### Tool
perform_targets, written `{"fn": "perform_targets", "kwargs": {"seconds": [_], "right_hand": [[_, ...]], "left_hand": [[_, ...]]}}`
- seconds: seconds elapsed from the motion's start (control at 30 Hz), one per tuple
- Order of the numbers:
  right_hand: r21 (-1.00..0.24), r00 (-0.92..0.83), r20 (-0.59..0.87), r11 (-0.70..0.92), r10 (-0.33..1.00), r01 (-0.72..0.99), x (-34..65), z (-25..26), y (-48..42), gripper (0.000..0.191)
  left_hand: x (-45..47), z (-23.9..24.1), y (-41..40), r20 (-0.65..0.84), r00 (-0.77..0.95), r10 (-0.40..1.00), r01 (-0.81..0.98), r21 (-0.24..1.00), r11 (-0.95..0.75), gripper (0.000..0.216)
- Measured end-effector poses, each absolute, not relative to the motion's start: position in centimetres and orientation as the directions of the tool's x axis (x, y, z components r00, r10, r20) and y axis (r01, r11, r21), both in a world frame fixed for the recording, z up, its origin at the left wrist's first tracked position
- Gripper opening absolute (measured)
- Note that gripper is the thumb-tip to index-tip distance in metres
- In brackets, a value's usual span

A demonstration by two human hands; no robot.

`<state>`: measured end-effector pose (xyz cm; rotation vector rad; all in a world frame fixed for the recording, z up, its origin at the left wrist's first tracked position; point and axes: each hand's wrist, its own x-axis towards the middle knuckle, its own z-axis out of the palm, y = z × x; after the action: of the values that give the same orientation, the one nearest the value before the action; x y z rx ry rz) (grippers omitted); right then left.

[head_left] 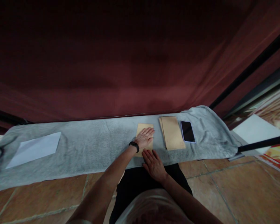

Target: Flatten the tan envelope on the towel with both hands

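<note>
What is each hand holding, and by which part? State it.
Nothing is gripped. The left hand lies flat, pressing the middle of a brown envelope on the grey towel; the right hand rests open at its near edge.

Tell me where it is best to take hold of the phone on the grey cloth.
Probably by its two long edges, from above. The phone lies flat and face up on the grey cloth, with its left edge close to the envelope stack, while its right edge is free.
</note>
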<state>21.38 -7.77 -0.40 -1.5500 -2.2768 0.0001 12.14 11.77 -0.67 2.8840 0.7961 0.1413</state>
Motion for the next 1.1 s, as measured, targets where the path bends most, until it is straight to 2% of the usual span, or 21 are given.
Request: {"fn": "perform_targets", "kwargs": {"seconds": [0.33, 0.67, 0.87, 1.1], "right_hand": [[-0.227, -0.31, 0.322, 0.39, 0.895, 0.892, 21.5, -0.7, -8.0, 0.056], [-0.257, -0.251, 0.327, 0.342, 0.911, 0.904, 21.2, -1.3, -8.4, 0.049], [-0.248, -0.234, 0.334, 0.324, 0.913, 0.913, 21.2, -1.2, -8.7, 0.052], [-0.253, -0.19, 0.318, 0.276, 0.929, 0.927, 21.9, -1.1, -9.0, 0.059]], "left_hand": [[8.8, 0.4, 9.5, 0.013, 0.88, 0.475, 0.455, 0.27, -0.849, 0.051], [6.6, 0.4, 6.0, 0.012, 0.869, 0.495, 0.47, 0.29, -0.833, 0.054], [4.7, 1.0, 2.9, 0.044, 0.843, 0.535, 0.51, 0.25, -0.823, 0.061], [1.8, 1.5, 0.7, 0.037, 0.843, 0.536, 0.521, 0.19, -0.832, 0.058]]}}
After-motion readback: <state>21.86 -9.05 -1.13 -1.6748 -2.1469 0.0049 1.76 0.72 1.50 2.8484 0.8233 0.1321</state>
